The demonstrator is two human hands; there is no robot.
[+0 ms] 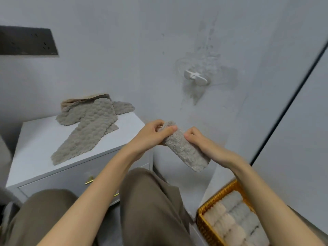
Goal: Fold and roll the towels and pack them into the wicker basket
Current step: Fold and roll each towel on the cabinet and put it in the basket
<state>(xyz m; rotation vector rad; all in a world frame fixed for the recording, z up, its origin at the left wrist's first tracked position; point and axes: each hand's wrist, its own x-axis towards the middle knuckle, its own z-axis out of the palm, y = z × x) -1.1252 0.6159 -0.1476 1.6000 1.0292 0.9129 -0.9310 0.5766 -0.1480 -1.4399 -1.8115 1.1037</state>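
My left hand [152,134] and right hand [197,140] both grip a rolled grey fleece towel [185,150], up-left of the golden rectangular wicker basket [202,226]. Rolled grey and beige towels [236,217] fill that basket.

A pale grey wall [124,50] carries a dark socket panel [26,40] and a white hook [195,78]. Below stands a white cabinet [35,139] with a gold drawer handle [89,180]. A dark strip [287,103] slants at right.

One rolled towel [184,148] at centre; about three loose towels [88,125] left of centre; one basket [202,226] lower right, several rolls [236,217] inside; one cabinet [35,139].
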